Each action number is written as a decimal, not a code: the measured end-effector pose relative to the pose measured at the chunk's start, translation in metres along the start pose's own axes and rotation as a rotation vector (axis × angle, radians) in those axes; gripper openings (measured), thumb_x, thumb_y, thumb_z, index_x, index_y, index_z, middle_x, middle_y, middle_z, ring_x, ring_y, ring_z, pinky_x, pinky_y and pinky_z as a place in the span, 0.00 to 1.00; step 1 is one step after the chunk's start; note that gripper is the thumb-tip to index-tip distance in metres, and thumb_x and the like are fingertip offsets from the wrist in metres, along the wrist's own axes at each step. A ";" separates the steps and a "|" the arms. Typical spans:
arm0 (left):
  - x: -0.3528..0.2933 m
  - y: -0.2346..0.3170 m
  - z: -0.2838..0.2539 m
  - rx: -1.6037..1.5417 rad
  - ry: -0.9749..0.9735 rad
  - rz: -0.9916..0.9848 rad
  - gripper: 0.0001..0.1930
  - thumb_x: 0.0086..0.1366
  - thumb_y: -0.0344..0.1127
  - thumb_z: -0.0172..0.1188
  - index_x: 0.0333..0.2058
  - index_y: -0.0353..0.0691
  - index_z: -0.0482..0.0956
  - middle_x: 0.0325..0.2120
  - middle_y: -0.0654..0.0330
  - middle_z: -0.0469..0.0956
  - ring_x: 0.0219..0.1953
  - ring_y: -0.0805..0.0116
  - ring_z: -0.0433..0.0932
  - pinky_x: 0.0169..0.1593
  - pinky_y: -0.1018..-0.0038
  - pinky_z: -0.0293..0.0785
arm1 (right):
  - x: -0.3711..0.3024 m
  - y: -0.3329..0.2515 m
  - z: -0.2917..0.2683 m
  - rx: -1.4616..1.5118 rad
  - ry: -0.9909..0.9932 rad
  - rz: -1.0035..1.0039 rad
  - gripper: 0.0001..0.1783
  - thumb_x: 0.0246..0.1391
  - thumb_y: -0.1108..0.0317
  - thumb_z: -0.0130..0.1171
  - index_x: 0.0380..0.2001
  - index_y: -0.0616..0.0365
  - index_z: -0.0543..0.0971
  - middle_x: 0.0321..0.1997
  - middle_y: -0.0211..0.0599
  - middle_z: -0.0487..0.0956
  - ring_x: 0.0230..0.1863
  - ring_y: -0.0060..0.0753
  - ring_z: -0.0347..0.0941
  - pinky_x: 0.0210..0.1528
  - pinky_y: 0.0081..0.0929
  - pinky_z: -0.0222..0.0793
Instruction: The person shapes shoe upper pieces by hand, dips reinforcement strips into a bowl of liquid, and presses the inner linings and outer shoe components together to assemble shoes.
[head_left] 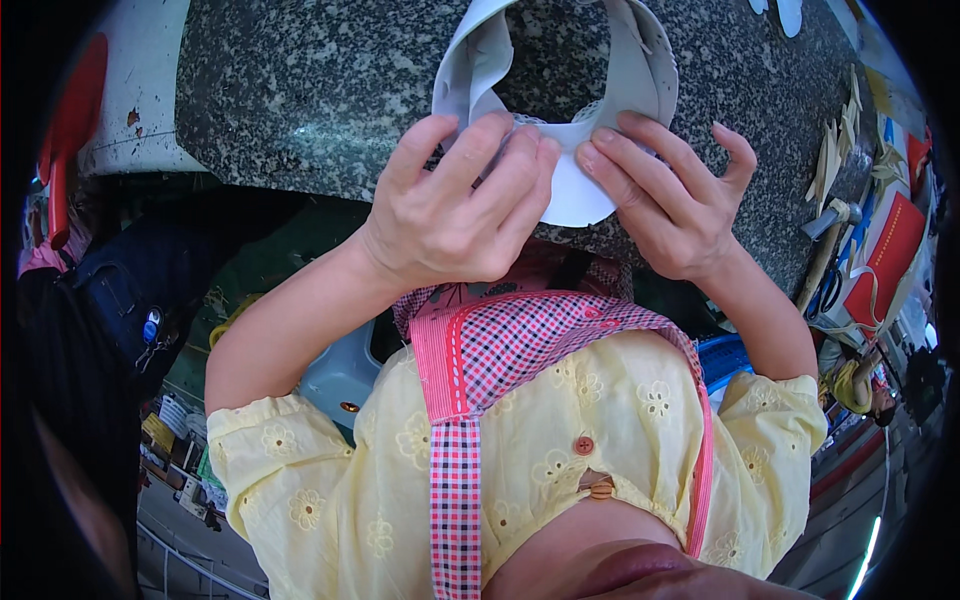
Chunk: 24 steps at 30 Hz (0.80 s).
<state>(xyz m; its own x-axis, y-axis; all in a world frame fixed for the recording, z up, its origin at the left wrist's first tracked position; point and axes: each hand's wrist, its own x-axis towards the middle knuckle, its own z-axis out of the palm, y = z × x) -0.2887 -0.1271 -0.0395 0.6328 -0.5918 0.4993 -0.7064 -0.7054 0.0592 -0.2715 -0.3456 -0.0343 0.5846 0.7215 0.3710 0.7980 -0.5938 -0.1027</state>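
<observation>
Between my hands is a white piece that looks like a shoe upper [580, 198], bent into an open loop with a rounded flap toward me. Small perforations or scallops run along part of its inner edge. My left hand [450, 205] has its fingers bent over the left side of the loop, and the thumb is hidden. On the other side, my right hand [675, 205] pinches the right edge beside the flap, its little finger lifted away. Under the piece lies a dark speckled stone slab [300, 90].
A hammer [835, 215] lies at the slab's right edge, near blue-handled scissors [828, 290] and a red packet [888, 258]. More white pieces [788, 15] lie at the far right. Left of the slab are a red plastic object [75, 120] and a person in dark clothing [110, 300].
</observation>
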 end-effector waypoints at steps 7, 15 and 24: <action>-0.001 0.009 -0.003 0.127 -0.070 0.052 0.11 0.49 0.32 0.56 0.33 0.41 0.79 0.32 0.65 0.77 0.36 0.71 0.75 0.45 0.70 0.62 | -0.002 -0.007 -0.008 0.014 -0.088 0.021 0.23 0.35 0.62 0.58 0.41 0.51 0.78 0.45 0.24 0.73 0.46 0.24 0.70 0.56 0.44 0.43; 0.008 -0.015 -0.023 -0.131 -0.187 0.033 0.11 0.47 0.31 0.57 0.32 0.40 0.78 0.36 0.63 0.77 0.41 0.71 0.74 0.48 0.68 0.61 | 0.007 -0.038 0.000 0.158 -0.108 0.077 0.32 0.31 0.62 0.59 0.44 0.67 0.72 0.46 0.42 0.69 0.49 0.40 0.65 0.48 0.34 0.62; 0.053 -0.042 -0.043 0.085 -0.490 0.271 0.12 0.46 0.36 0.61 0.32 0.43 0.75 0.27 0.69 0.74 0.35 0.75 0.72 0.41 0.66 0.58 | 0.025 -0.032 -0.009 0.153 -0.155 -0.052 0.23 0.32 0.69 0.56 0.34 0.75 0.73 0.38 0.44 0.68 0.42 0.39 0.65 0.42 0.32 0.66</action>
<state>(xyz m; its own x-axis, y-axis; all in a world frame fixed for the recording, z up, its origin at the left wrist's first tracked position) -0.2391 -0.1116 0.0216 0.5204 -0.8536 0.0256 -0.8487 -0.5203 -0.0953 -0.2836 -0.3116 -0.0133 0.5481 0.8031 0.2339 0.8337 -0.5020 -0.2299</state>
